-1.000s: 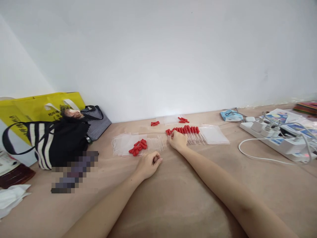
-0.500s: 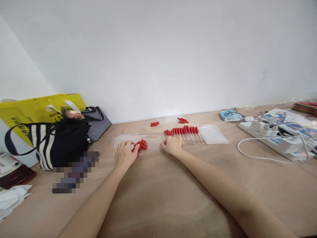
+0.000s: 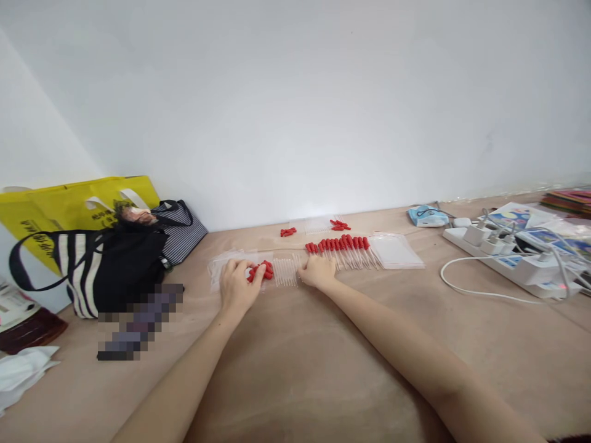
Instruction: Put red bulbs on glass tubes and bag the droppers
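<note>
My left hand (image 3: 237, 286) is curled at the small pile of red rubber bulbs (image 3: 268, 271), thumb and fingertips closed about a bulb at its left side. To the right of the pile, a row of thin clear dropper tubes (image 3: 286, 272) lies side by side. My right hand (image 3: 318, 271) is closed at the right end of that row, fingertips pinched down by the tubes; what they hold is hidden. Behind and right of this hand, several droppers with red bulbs (image 3: 348, 243) on their tubes lie in a row.
Clear plastic bags (image 3: 398, 251) lie right of the droppers, others (image 3: 219, 267) left of my left hand. More red bulbs (image 3: 288, 232) and tubes (image 3: 316, 225) lie near the wall. A power strip (image 3: 503, 261) with cables stands right; a black bag (image 3: 120, 264) stands left.
My left hand's fingers have drawn in closer, and the thumb has moved slightly right over the red bulbs. My right hand has shifted a little to the left along the tubes.
</note>
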A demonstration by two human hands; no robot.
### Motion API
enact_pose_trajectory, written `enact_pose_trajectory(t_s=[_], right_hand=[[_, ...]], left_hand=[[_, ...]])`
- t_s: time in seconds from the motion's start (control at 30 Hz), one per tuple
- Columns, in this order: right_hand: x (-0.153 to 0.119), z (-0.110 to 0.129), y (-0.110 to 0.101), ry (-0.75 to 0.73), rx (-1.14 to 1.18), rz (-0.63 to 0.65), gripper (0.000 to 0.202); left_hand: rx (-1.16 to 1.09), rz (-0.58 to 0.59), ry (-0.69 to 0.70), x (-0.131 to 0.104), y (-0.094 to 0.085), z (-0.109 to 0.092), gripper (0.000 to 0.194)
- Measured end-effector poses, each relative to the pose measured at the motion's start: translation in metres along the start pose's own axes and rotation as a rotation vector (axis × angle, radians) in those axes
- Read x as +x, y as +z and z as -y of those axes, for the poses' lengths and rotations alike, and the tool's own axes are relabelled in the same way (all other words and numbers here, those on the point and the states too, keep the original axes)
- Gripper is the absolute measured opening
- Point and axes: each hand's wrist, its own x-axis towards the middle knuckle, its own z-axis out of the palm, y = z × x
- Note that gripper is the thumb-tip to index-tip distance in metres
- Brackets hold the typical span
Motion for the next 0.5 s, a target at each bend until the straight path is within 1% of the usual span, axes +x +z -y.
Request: enact_pose_trajectory(t_s=[0.03, 0.1, 0.17, 0.23, 0.3, 0.33, 0.43, 0.5], right_hand=[[0.000, 0.000, -0.001, -0.006, 0.002, -0.003, 0.028], [-0.002, -0.003, -0.004, -0.030, 0.008, -0.007, 0.029], [-0.007, -0.009, -0.009, -0.073, 0.018, -0.009, 0.030], [-0.014, -0.021, -0.017, -0.129, 0.029, -0.009, 0.031], [-0.022, -0.040, -0.024, -0.206, 0.034, -0.013, 0.028], [-0.027, -0.051, -0.027, -0.289, 0.026, -0.020, 0.027], [-0.038, -0.087, -0.036, -0.478, -0.017, -0.022, 0.023], [-0.042, -0.108, -0.039, -0.557, -0.031, -0.012, 0.023]], left_hand=[[-0.065, 0.010, 0.058, -0.004, 0.001, -0.006, 0.020], [-0.201, 0.091, 0.157, -0.015, 0.004, -0.018, 0.019], [-0.298, 0.206, 0.203, -0.026, 0.007, -0.028, 0.018], [-0.349, 0.325, 0.221, -0.035, 0.009, -0.035, 0.018], [-0.366, 0.413, 0.224, -0.040, 0.010, -0.039, 0.017], [-0.367, 0.441, 0.221, -0.041, 0.010, -0.041, 0.017], [-0.366, 0.493, 0.224, -0.042, 0.010, -0.041, 0.016], [-0.371, 0.508, 0.236, -0.041, 0.010, -0.040, 0.016]])
